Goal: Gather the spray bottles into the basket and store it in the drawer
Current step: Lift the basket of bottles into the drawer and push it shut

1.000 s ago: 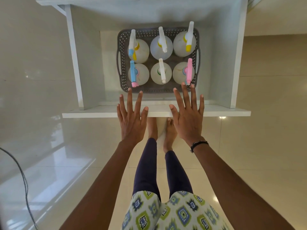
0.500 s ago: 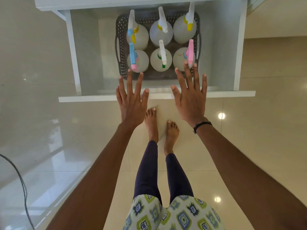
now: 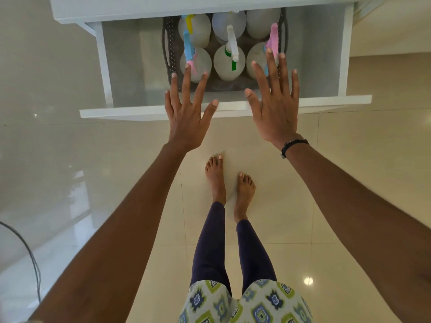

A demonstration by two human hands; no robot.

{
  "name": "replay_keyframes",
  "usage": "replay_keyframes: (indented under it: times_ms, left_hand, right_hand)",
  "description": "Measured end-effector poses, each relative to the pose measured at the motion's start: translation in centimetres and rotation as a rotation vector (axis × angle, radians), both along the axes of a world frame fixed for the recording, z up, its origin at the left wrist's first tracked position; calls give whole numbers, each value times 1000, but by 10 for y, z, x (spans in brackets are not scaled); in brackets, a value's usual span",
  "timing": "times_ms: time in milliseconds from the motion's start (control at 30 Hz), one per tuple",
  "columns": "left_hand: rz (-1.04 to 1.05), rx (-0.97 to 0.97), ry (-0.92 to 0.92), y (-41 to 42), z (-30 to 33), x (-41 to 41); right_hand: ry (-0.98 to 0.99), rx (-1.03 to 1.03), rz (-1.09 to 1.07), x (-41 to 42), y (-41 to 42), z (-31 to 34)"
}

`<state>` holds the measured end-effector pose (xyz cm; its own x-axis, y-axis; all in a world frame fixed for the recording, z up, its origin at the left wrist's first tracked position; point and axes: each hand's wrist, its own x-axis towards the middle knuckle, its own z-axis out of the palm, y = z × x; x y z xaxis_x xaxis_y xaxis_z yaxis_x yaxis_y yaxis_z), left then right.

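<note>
Head view, largest item first: glossy cream tile floor (image 3: pixel 349 183) fills most of frame. At 12 o'clock, white drawer (image 3: pixel 130 66) stands partly open beneath a white cabinet top (image 3: pixel 163 5); its front panel (image 3: pixel 121 113) runs left-right approx. mid-upper frame.

Inside drawer, centre, dark perforated basket (image 3: pixel 166 50) w/ side handle slots. Rear part of basket sits under the cabinet top. Basket holds spray bottles in two rows; front row, 9 to 3 o'clock: blue-and-pink-trigger bottle (image 3: pixel 196 64), white-and-green-trigger bottle (image 3: pixel 229 64), pink-trigger bottle (image 3: pixel 257 59). Rear row only partly visible; one yellow trigger (image 3: pixel 190 22) shows at its 9 o'clock end.

Left hand (image 3: pixel 186 120): flat, fingers spread wide, nothing held; palm over front panel, fingertips overlapping basket's near edge in view. Right hand (image 3: pixel 275 113): same flat, splayed posture, nothing held; fingertips overlap the pink-trigger bottle. Whether either palm actually contacts the panel: cannot tell. Black bead bracelet (image 3: pixel 293 144) on right wrist.

Bare feet (image 3: pixel 215 178) on floor at 6 o'clock of the panel, dark leggings and patterned garment below. Thin dark cable (image 3: pixel 30 257) at 8 o'clock, on floor.
</note>
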<state>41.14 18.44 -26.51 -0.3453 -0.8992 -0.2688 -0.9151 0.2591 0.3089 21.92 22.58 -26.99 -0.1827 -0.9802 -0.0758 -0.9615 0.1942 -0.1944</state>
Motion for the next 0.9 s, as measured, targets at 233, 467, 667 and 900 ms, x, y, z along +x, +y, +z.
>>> replay_keyframes:
  times_ms: [233, 467, 667, 900]
  left_hand:
    - [-126, -63, -57, -33, -1, -2]
    - [-242, -206, -167, -79, 16, -9]
    - [-313, -242, -209, -114, 22, -27]
    - [-230, -246, -234, -120, 25, -46]
  right_hand:
    - [4, -23, 56, -11, -30, -1]
    - [43, 33, 215, -28, -65, 10]
    - [147, -15, 272, -41, -89, 15]
    - [143, -156, 206, -34, -101, 6]
